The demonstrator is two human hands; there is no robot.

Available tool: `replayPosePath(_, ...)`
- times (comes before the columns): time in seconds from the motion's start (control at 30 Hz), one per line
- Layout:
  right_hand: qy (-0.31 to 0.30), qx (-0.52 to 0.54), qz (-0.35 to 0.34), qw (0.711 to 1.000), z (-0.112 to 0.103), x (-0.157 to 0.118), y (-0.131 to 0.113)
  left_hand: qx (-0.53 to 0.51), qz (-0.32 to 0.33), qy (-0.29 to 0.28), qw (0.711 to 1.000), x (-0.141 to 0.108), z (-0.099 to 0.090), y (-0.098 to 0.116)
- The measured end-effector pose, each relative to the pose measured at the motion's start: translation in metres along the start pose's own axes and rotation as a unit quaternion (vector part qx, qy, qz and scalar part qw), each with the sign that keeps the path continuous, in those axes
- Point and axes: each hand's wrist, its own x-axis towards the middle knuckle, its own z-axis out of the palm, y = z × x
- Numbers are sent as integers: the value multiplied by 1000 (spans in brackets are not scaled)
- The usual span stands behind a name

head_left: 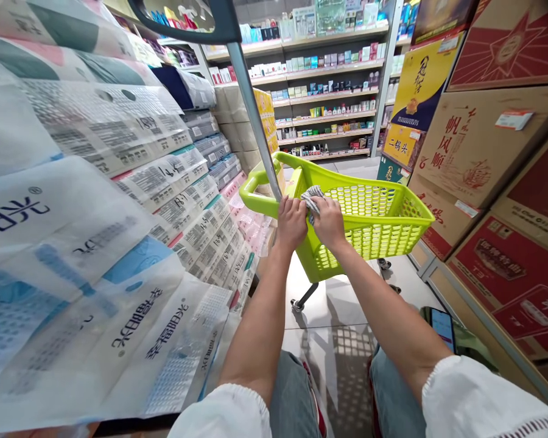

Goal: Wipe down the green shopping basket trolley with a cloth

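A bright green plastic shopping cart (pixel 369 234) stands on wheels in front of me, its basket wall pierced with holes. From its near corner a metal pole (pixel 256 112) slants up to a dark loop handle (pixel 228 24). My left hand (pixel 293 222) is closed over the green rim, right beside the foot of the pole. Next to it, my right hand (pixel 327 224) is closed on a crumpled grey-and-white striped cloth (pixel 313 196), pressed against the same rim. The fingers hide part of the cloth and the rim.
Packs of tissue paper (pixel 86 243) are piled high along the left. Stacked cardboard cartons (pixel 488 140) line the right side. Shelves (pixel 329 88) of small boxes and bottles cross the back. A phone (pixel 442 328) lies low at the right, by a green cloth-like item (pixel 475 347).
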Motion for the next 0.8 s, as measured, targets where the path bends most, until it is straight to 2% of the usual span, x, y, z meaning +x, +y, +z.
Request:
replayPosePath(0.1,-8,4,-25,1000,3,-2,4,-1,12,-7,1000,0,-1,-7)
replayPosePath(0.27,-3,-15,-13,1000,-4,-17,50,-12,19,-19,1000,0,-1,-17)
replayPosePath(0.37,19,-44,4,999,-8,-27,64,-20,25,-20,999,-3,-2,-15)
replayPosePath(0.47,21,-55,-14,998,-10,-36,58,-31,27,-26,999,-8,-4,-11)
replayPosePath(0.6,-12,-60,-78,995,-6,-49,37,-35,29,-40,998,-13,-9,-7)
replayPosePath(0.8,-70,-91,-137,984,14,-55,28,-33,33,-67,997,1,-9,-1)
